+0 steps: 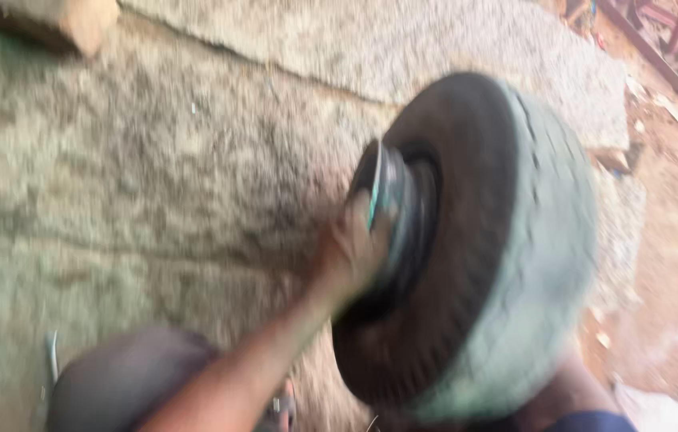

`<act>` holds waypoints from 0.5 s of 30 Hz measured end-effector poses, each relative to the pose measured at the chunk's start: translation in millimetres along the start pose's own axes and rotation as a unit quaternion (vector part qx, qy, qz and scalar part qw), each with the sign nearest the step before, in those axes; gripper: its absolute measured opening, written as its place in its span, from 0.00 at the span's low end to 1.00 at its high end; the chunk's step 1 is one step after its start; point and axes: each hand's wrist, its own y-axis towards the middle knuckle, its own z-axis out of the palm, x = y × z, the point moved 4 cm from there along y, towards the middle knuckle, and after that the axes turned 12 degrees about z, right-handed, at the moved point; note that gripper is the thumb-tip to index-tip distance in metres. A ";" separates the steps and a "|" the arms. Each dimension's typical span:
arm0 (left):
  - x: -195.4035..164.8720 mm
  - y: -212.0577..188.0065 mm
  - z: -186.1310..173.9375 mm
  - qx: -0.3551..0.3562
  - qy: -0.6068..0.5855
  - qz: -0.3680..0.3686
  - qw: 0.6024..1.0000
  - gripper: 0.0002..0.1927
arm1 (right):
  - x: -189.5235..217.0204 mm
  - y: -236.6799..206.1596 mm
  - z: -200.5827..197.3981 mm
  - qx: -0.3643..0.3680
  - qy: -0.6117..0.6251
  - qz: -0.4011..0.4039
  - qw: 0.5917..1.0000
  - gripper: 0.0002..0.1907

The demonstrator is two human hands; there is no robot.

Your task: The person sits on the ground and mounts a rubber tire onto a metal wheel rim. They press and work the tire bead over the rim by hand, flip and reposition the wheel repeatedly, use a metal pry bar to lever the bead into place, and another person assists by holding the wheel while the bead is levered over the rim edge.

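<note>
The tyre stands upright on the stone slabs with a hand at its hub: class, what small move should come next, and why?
Probably steady it first. The tyre stands on edge, and only the left hand visibly grips the metal hub. The picture is blurred with motion, and the right hand is hidden behind the tyre, so settling it on the stone slab seems wise.

Black tyre [467, 248] with dusty grey-green tread, speckled grey stone slab [155, 176]

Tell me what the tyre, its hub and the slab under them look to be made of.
Tyre: likely rubber, black, matte, with grooved tread dusted pale grey-green. Hub: probably metal, dull greyish rim edge, gripped by the left hand; blur hides detail. Slab: seemingly rough stone or concrete, speckled grey and grainy.
</note>
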 end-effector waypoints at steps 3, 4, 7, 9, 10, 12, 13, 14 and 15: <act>21.1 -11.6 11.1 0.087 -0.126 -0.069 0.986 0.27 | -3.3 -13.4 -10.4 0.004 -0.006 -0.008 1.000 0.19; 28.2 -14.0 12.3 0.134 -0.097 -0.078 0.983 0.28 | -4.0 -17.3 -16.5 0.003 -0.006 -0.011 1.000 0.19; 33.1 -5.7 9.9 0.152 -0.046 -0.030 0.987 0.34 | -6.1 -30.4 -26.8 0.002 -0.005 -0.018 1.000 0.19; 22.4 4.1 5.1 0.017 -0.061 0.051 0.997 0.41 | -4.0 -35.2 -26.8 0.006 -0.011 -0.022 1.000 0.19; 21.7 3.9 13.2 0.059 -0.082 -0.012 0.995 0.38 | -4.5 -37.5 -23.8 0.009 -0.012 -0.021 1.000 0.19; 13.0 -0.5 28.0 0.141 -0.121 -0.123 0.975 0.34 | -3.2 -40.8 -16.1 0.015 -0.015 -0.022 1.000 0.19; 5.1 -2.1 27.3 0.116 -0.116 -0.121 0.979 0.32 | -2.4 -41.8 -13.5 0.017 -0.016 -0.022 0.999 0.19; -3.5 -6.6 23.6 0.092 -0.112 -0.124 0.982 0.31 | -3.3 -42.9 -9.1 0.020 -0.020 -0.025 0.999 0.19; -10.8 -10.8 18.8 0.067 -0.109 -0.132 0.983 0.29 | -4.2 -43.6 -8.0 0.020 -0.020 -0.025 0.999 0.19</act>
